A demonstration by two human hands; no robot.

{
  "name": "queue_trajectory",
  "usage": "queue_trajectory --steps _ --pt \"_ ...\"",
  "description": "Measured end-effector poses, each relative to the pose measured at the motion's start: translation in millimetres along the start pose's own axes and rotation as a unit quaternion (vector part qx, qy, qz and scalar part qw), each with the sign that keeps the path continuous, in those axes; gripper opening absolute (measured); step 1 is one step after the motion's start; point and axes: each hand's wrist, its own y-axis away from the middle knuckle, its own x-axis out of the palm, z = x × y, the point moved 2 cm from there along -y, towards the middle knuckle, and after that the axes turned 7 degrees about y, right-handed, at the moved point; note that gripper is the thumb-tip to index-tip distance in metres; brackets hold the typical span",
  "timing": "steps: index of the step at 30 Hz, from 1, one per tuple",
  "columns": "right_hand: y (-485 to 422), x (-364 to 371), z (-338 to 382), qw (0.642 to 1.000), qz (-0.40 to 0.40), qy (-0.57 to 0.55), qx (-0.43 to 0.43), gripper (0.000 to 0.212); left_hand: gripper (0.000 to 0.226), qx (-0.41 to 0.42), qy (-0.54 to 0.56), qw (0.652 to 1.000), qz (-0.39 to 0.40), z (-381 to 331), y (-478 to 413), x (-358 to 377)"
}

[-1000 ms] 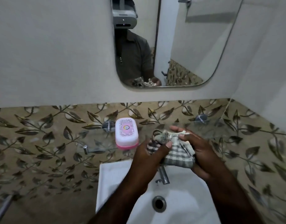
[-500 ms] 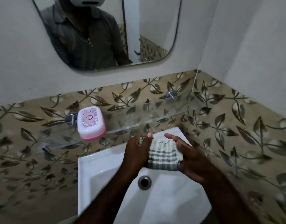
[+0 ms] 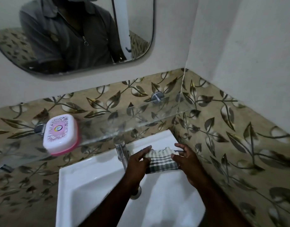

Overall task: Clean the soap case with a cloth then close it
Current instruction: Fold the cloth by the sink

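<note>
Both the left hand (image 3: 138, 163) and the right hand (image 3: 187, 161) grasp the checked cloth (image 3: 160, 161) over the sink (image 3: 85, 185). The closed soap case (image 3: 60, 134) rests on the glass shelf (image 3: 141, 118).

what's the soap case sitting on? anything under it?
The soap case sits on the clear glass shelf, beside a metal bracket. Leaf-patterned wall tile shows through the glass around it. The patch directly under its pink base is covered, so I cannot tell.

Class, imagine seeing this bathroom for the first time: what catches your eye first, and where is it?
The pink-and-white soap case stands out, closed, on the glass shelf, left of the tap. Over the sink, the left hand and right hand hold a checked cloth between them.
</note>
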Motion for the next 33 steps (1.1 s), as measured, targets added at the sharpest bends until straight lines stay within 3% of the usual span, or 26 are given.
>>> queue_trajectory --steps 6,9,10,12,14,17,21,25,33 --pt "-58.0 -4.6 23.3 0.988 -0.059 0.116 -0.080 0.023 0.040 -0.015 -0.008 1.000 0.011 -0.9 -46.6 28.7" --pt "-87.1 -8.0 30.1 0.931 -0.147 0.284 -0.176 0.024 0.038 0.011 -0.089 0.995 0.034 -3.8 -73.5 39.9" --pt "-93.6 -7.3 24.2 0.897 -0.167 0.346 -0.217 0.026 0.045 0.026 -0.184 0.981 0.052 1.9 -80.3 40.2" --pt "-108.9 -2.9 -10.0 0.834 -0.152 0.453 -0.275 0.032 0.059 0.100 -0.394 0.911 0.072 21.2 -89.9 37.0" --pt "-120.2 2.3 -44.6 0.771 -0.098 0.564 -0.280 0.038 0.063 0.163 -0.481 0.854 0.110 49.1 -102.9 34.5" --pt "-119.7 5.6 -58.3 0.742 -0.014 0.642 -0.192 0.053 0.064 0.147 -0.561 0.801 0.148 67.3 -114.6 34.2" --pt "-125.3 3.6 -61.2 0.685 0.009 0.705 -0.183 0.072 0.055 0.132 -0.654 0.728 0.159 76.1 -128.2 24.2" --pt "-136.7 3.1 -55.4 0.670 0.029 0.713 -0.205 0.057 0.056 0.122 -0.673 0.714 0.151 79.2 -142.4 21.6" --pt "-140.9 4.7 -59.1 0.660 0.040 0.725 -0.193 0.058 0.066 0.112 -0.680 0.708 0.153 72.7 -143.7 19.0"
